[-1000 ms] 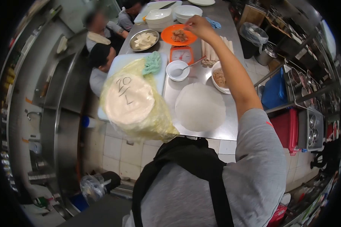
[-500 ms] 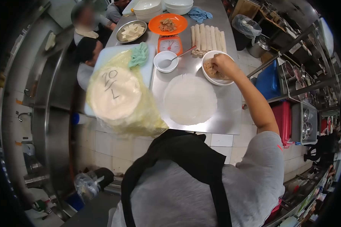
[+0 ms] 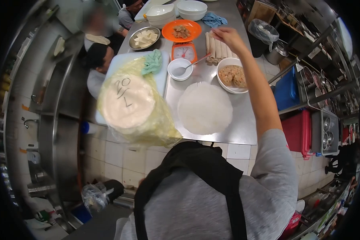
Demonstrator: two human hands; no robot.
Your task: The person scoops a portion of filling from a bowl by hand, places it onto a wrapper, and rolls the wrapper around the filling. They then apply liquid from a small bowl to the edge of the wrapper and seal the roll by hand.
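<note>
My right hand (image 3: 227, 37) is raised over the row of rolled spring rolls (image 3: 216, 49), just right of the orange plate of filling (image 3: 182, 31) that sits on the orange scale (image 3: 184, 51). Its fingers are bunched together and point toward the plate; whether they hold anything is too small to tell. Below my arm stands a white bowl of filling (image 3: 232, 75). A round wrapper (image 3: 204, 108) lies flat on the steel table (image 3: 244, 132) in front of me. My left hand is out of sight.
A bagged stack of wrappers marked "20" (image 3: 129, 105) rests on a white board (image 3: 162, 76) with a green cloth (image 3: 152, 62). A small bowl with a spoon (image 3: 179, 69), a metal dish (image 3: 144, 38), stacked plates (image 3: 160, 14) and other people (image 3: 96, 60) lie beyond.
My right hand has left the white bowl of filling and risen up and back toward the orange plate on the scale. The view has shifted slightly.
</note>
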